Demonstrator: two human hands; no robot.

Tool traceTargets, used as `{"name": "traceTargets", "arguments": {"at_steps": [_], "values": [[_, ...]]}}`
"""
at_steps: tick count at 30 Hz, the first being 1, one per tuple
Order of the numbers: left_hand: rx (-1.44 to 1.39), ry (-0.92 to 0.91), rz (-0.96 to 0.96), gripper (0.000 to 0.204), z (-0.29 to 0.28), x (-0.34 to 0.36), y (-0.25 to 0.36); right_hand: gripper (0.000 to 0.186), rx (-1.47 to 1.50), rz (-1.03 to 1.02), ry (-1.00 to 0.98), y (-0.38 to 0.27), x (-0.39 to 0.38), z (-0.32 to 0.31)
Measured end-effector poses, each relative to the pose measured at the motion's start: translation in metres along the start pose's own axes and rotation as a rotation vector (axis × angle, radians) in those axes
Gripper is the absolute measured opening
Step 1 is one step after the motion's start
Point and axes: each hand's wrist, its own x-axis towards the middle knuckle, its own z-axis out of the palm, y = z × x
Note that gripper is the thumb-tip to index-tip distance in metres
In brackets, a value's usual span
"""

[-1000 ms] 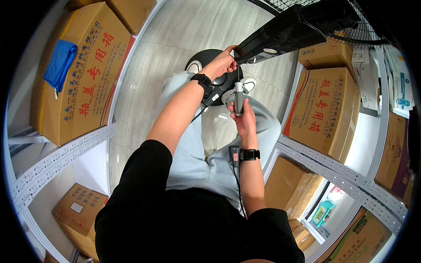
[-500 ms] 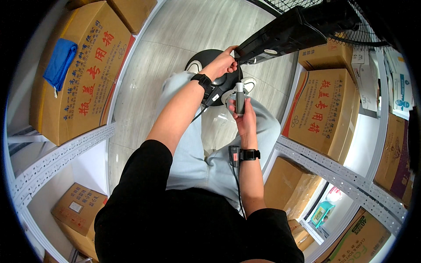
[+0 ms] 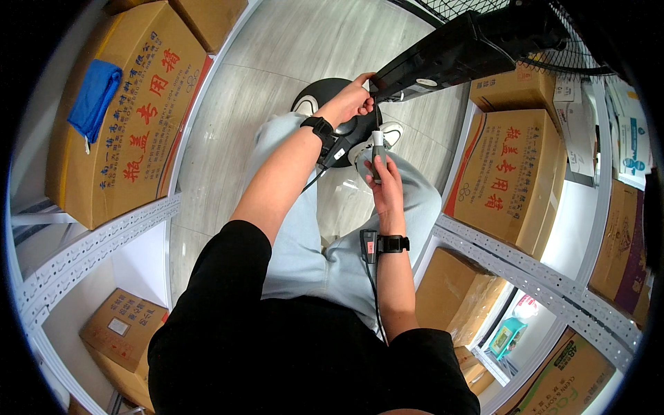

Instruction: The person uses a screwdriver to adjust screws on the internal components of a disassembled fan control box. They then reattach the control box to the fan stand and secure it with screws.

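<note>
My left hand (image 3: 351,104) is closed at the lower end of a black fan's long housing (image 3: 443,59), its fingers wrapped near the end edge. In my right hand (image 3: 385,181) is a screwdriver (image 3: 378,155) with a grey handle and a pale collar. Its thin shaft points up to the end of the housing, close below my left fingers. Whether the tip sits in a screw is hidden. The fan's round black base (image 3: 325,97) stands on the floor between my shoes, partly covered by my left arm.
The fan's wire grille (image 3: 581,55) is at the upper right. Metal shelving (image 3: 519,256) with cardboard boxes (image 3: 508,176) flanks me on the right. On the left, a big box (image 3: 149,149) carries a folded blue cloth (image 3: 95,100). Cables run from both wrist straps.
My right fingers have shifted and spread around the screwdriver handle, which tilts slightly differently. My left hand and the fan housing hold their place.
</note>
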Motion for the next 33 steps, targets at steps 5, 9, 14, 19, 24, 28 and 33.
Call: {"name": "traceTargets", "arguments": {"at_steps": [5,9,14,19,24,28,33], "values": [[-0.007,0.021,-0.001,0.069,0.0,-0.001,0.001,0.033,0.118,0.089,-0.155,-0.01,-0.002,-0.006],[-0.01,0.007,-0.004,0.069,0.0,0.0,0.002,0.037,0.048,0.02,-0.029,-0.01,-0.004,0.006],[-0.013,0.006,-0.003,0.07,-0.001,0.001,0.001,0.033,0.103,0.083,-0.134,-0.005,0.002,-0.008],[-0.002,-0.021,-0.016,0.066,-0.004,0.004,0.0,0.035,0.116,0.028,-0.103,-0.011,-0.003,0.0],[-0.02,-0.011,-0.005,0.068,-0.002,0.003,0.001,0.037,0.006,0.091,-0.067,-0.004,0.006,-0.009],[-0.022,0.007,-0.002,0.069,-0.001,0.002,0.002,0.036,0.097,0.074,-0.135,-0.007,0.003,-0.01],[-0.007,-0.02,-0.028,0.067,-0.005,0.007,0.0,0.042,-0.012,-0.006,-0.006,-0.003,0.008,-0.006]]}}
